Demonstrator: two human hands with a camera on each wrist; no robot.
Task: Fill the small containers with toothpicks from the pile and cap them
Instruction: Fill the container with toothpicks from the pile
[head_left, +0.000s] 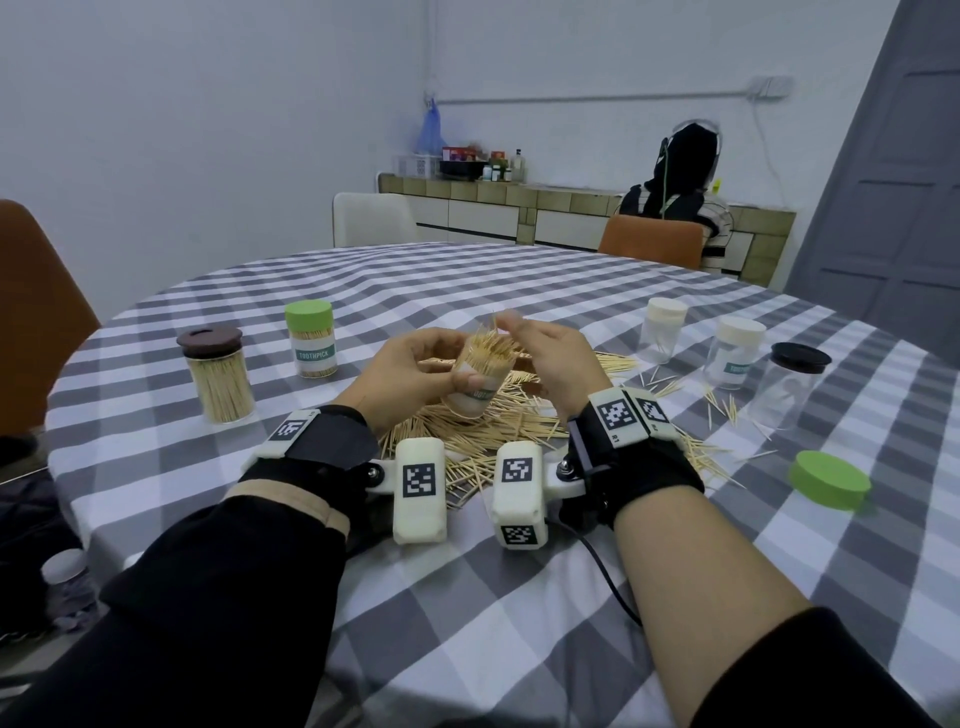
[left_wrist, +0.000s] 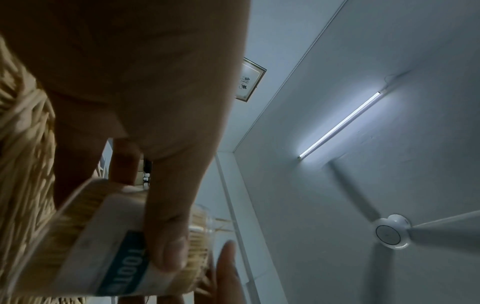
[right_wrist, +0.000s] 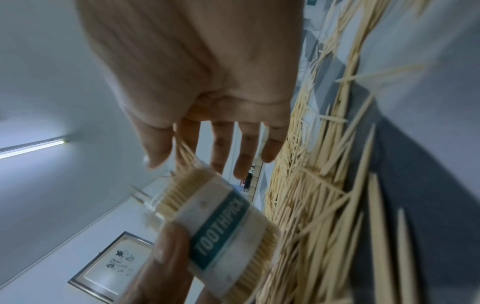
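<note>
Your head camera looks forward and down across the grey-checked round table (head_left: 519, 597). Both wrist cameras sit close, angled up toward the ceiling, sharing the clear labelled toothpick jar (left_wrist: 109, 246).

I log one round surface (head_left: 467, 597) in grey-white check cloth, bearing: toothpick pile (head_left: 467, 441), two filled capped jars (head_left: 215, 382), three capped clear jars (head_left: 662, 330), loose green lid (head_left: 829, 479).

containers (head_left: 474, 379): 6 | loose green lid (head_left: 829, 479): 1 | hands (head_left: 410, 371): 2
</note>
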